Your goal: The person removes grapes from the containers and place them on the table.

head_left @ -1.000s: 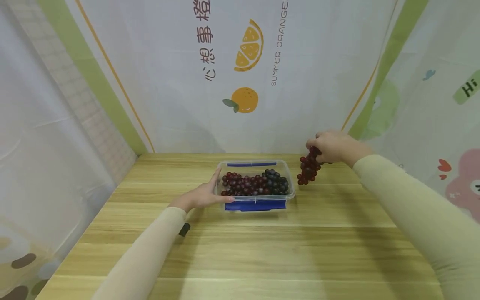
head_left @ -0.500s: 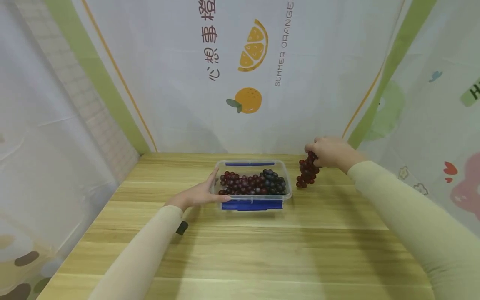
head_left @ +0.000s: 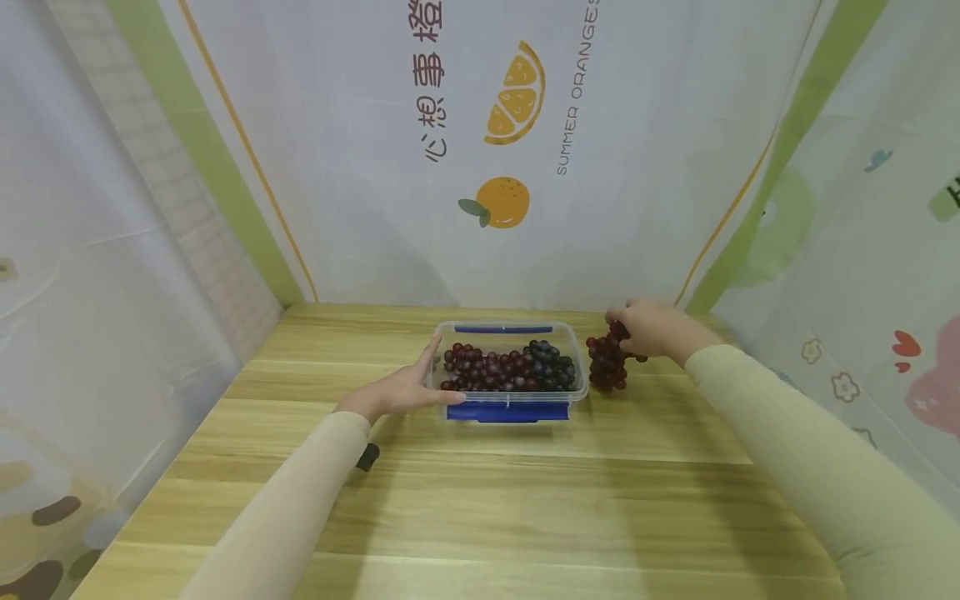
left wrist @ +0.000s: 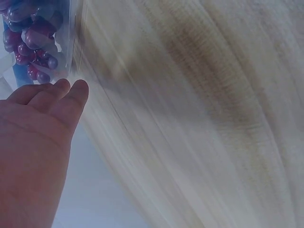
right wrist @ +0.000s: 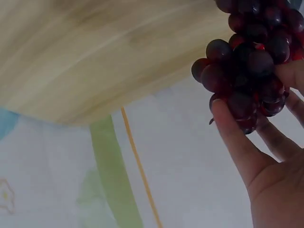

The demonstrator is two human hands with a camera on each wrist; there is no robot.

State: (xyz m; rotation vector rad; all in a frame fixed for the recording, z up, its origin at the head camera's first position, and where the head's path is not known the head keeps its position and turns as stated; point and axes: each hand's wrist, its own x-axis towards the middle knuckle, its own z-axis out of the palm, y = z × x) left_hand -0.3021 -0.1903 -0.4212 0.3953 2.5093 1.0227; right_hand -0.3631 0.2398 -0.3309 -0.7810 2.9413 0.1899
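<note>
A clear plastic food container [head_left: 507, 412] with blue latches stands lidless on the table. Inside are reddish-purple grapes [head_left: 491, 371], and a darker, nearly black cluster [head_left: 551, 368] fills the right end. My left hand [head_left: 397, 392] rests against the container's left end, thumb on the front rim and fingers extended along the side. In the left wrist view those fingers touch the clear wall. Just right of the container, my right hand [head_left: 655, 327] holds a bunch of dark red grapes [head_left: 607, 367] from above. The right wrist view shows thumb and fingers around its upper part [right wrist: 251, 71].
The wood-grain table [head_left: 487, 517] reaches back to a white printed curtain [head_left: 360, 183]. More curtain hangs at left and right. A small black object [head_left: 367, 457] shows beside the left sleeve.
My right hand has lowered the grape bunch and brought it slightly left, close beside the container. My left hand has stayed at the container's left end.
</note>
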